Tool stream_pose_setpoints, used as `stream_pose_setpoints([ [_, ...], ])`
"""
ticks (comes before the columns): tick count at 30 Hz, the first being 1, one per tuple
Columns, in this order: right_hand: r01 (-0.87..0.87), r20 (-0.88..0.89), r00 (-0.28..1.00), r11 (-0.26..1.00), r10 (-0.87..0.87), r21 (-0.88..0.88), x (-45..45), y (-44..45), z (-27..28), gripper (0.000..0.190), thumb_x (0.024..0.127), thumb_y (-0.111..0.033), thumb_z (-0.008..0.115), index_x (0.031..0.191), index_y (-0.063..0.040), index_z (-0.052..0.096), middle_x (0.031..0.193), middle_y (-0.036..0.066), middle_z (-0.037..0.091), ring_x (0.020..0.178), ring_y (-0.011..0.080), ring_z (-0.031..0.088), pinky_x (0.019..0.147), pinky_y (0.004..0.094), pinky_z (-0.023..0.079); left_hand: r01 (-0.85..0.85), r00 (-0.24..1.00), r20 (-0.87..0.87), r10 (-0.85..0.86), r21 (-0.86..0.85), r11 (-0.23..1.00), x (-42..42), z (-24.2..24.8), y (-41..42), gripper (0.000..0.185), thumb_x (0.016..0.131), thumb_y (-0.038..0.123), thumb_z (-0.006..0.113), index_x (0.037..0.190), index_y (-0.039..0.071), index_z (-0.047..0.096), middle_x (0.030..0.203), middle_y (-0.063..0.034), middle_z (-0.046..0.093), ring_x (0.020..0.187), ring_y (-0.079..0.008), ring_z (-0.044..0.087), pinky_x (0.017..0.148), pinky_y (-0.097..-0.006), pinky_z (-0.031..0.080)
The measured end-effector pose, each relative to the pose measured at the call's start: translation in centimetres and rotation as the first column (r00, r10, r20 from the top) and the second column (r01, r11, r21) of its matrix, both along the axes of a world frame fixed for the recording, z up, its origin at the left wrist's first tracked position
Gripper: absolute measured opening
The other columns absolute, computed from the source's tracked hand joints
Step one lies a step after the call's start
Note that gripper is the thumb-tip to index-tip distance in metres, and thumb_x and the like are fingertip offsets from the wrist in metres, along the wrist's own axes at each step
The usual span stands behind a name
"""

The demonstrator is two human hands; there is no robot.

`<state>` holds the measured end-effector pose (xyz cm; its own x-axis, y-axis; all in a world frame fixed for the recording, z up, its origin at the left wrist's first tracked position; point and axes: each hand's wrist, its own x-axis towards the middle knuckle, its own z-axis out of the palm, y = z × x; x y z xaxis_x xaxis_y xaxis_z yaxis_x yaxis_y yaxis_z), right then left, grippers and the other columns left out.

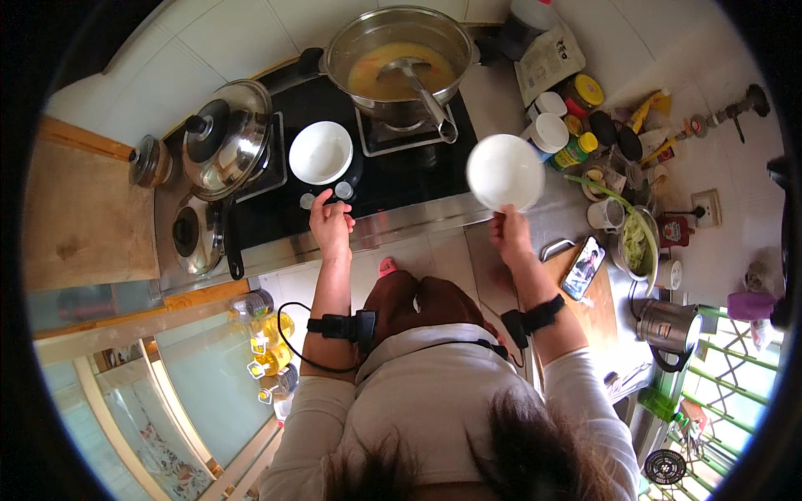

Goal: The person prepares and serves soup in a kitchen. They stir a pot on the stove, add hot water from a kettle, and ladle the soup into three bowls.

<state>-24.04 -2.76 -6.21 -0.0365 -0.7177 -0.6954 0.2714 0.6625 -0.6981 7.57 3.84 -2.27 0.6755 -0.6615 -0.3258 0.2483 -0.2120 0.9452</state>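
Note:
My right hand [511, 232] grips the rim of a white bowl [506, 172] and holds it over the right front edge of the black cooktop [401, 188]. Just below a second white bowl [321, 153], which stands on the cooktop, my left hand [332, 222] has its fingers loosely curled and apart, with nothing in it. At the back, a steel pot [401, 56] sits on the right burner with yellowish soup inside. A metal ladle [426, 97] rests in the soup, its handle leaning over the near rim.
Lidded pans [229, 144] stand at the left. Jars [573, 150] and a white mug [605, 213] crowd the right counter. A phone [583, 268] lies on a wooden cutting board [601, 313], near a metal bowl of cut greens [636, 241] and an electric kettle [667, 329].

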Motion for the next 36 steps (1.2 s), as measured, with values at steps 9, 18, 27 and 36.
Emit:
stream_pose_setpoints([
  [9, -0.455, -0.127, 0.875, 0.883, 0.467, 0.112, 12.3, -1.5, -0.3, 0.03, 0.087, -0.03, 0.048, 0.07, -0.006, 0.056, 0.058, 0.004, 0.055, 0.044, 0.0147, 0.048, 0.04, 0.0297, 0.037, -0.016, 1.0, 0.017, 0.016, -0.031, 0.999, 3.9, -1.3, 2.5, 0.022, 0.086, 0.004, 0.055, 0.107, 0.007, 0.062, 0.075, -0.0037, 0.062, 0.051, -0.0076, 0.052, 0.044, -0.0215, 0.041],
  [18, -0.548, -0.134, 0.811, 0.82, 0.569, 0.167, 14.7, -1.4, -2.3, 0.03, 0.088, -0.031, 0.048, 0.073, -0.007, 0.058, 0.06, 0.004, 0.057, 0.046, 0.0144, 0.049, 0.042, 0.0301, 0.039, -0.018, 0.999, -0.028, 0.018, 0.008, 1.0, 5.7, -1.9, 2.0, 0.02, 0.086, 0.003, 0.054, 0.104, 0.007, 0.063, 0.074, -0.0044, 0.063, 0.052, -0.0086, 0.052, 0.046, -0.0222, 0.039],
  [27, -0.56, 0.078, 0.828, 0.819, 0.555, 0.123, 15.0, -0.1, -1.3, 0.037, 0.09, -0.044, 0.057, 0.087, -0.007, 0.059, 0.065, 0.003, 0.061, 0.053, 0.0117, 0.057, 0.048, 0.0258, 0.045, 0.167, 0.986, -0.039, -0.165, 0.062, 0.984, 5.0, -2.2, -1.1, 0.018, 0.087, 0.006, 0.053, 0.102, 0.007, 0.063, 0.074, -0.0032, 0.062, 0.054, -0.0071, 0.053, 0.047, -0.0218, 0.041],
  [36, -0.285, 0.007, 0.958, 0.948, 0.287, 0.144, 8.7, 7.4, -2.6, 0.03, 0.087, -0.036, 0.066, 0.094, -0.007, 0.061, 0.073, 0.002, 0.058, 0.062, 0.0128, 0.056, 0.057, 0.0262, 0.045, 0.432, 0.896, -0.109, -0.43, -0.008, 0.902, -0.4, -1.9, -3.4, 0.02, 0.088, 0.003, 0.053, 0.105, 0.002, 0.062, 0.075, -0.0046, 0.061, 0.054, -0.007, 0.051, 0.048, -0.0211, 0.04],
])
